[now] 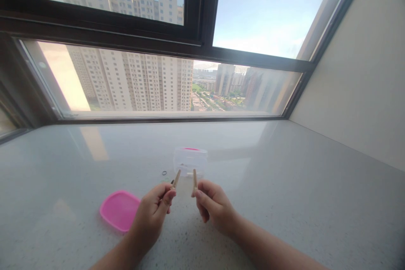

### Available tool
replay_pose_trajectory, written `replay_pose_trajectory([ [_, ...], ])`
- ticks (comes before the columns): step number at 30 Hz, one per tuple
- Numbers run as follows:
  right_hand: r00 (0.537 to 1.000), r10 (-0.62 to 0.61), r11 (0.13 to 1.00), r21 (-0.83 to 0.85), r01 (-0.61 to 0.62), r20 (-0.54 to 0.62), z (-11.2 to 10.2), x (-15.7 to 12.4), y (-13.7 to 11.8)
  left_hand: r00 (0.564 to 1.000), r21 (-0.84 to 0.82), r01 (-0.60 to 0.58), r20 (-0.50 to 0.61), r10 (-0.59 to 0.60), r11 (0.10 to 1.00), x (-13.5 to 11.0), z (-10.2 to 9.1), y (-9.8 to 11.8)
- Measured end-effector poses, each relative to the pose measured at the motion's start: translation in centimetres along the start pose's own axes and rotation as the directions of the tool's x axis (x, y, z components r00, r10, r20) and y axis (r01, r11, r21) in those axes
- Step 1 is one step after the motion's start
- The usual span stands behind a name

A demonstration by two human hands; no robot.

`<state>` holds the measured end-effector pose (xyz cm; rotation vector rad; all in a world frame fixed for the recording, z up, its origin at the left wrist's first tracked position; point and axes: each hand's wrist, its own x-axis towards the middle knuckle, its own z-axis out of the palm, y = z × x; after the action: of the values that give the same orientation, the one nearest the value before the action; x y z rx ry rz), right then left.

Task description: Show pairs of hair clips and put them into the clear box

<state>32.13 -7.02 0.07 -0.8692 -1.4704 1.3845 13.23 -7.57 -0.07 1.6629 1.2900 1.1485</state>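
My left hand [156, 204] pinches a slim, tapering beige hair clip [177, 178] between thumb and fingers, its tip pointing up and away. A small dark piece [172, 182] shows beside that clip; its kind I cannot make out. Level with it, my right hand [213, 204] grips a similar beige hair clip [194, 178], held nearly upright. A small gap separates the two clips. Just beyond both hands stands a clear plastic box [190, 158] with a few small things inside. Left of the box lies a dark ring-shaped band [164, 173] on the pale speckled surface.
A pink lid [118, 211] rests on the countertop [284, 202], partly behind my left forearm. At the far edge is a dark-framed window [202, 55] with tall buildings outside. A pale wall [360, 84] rises on the right.
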Motion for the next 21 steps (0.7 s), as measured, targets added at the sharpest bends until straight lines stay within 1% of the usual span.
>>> replay_pose_trajectory([
  [9, 0.999, 0.036, 0.999, -0.005, -0.036, 0.018, -0.19, 0.17, 0.69, 1.000, -0.023, -0.010, -0.003, 0.010, 1.000, 0.05, 0.10, 0.14],
  [14, 1.000, 0.023, 1.000, 0.000, -0.023, 0.019, -0.20, 0.11, 0.61, 1.000, -0.029, 0.004, -0.014, -0.005, 1.000, 0.04, 0.14, 0.02],
  [18, 0.999, 0.006, 1.000, -0.012, -0.006, -0.037, -0.17, 0.07, 0.31, 0.998, -0.038, 0.018, -0.051, -0.020, 0.999, 0.07, 0.01, 0.15],
  [21, 0.995, -0.006, 1.000, -0.020, 0.004, -0.099, -0.17, 0.11, 0.21, 0.996, -0.041, 0.003, -0.085, -0.007, 0.999, 0.03, -0.06, 0.36],
])
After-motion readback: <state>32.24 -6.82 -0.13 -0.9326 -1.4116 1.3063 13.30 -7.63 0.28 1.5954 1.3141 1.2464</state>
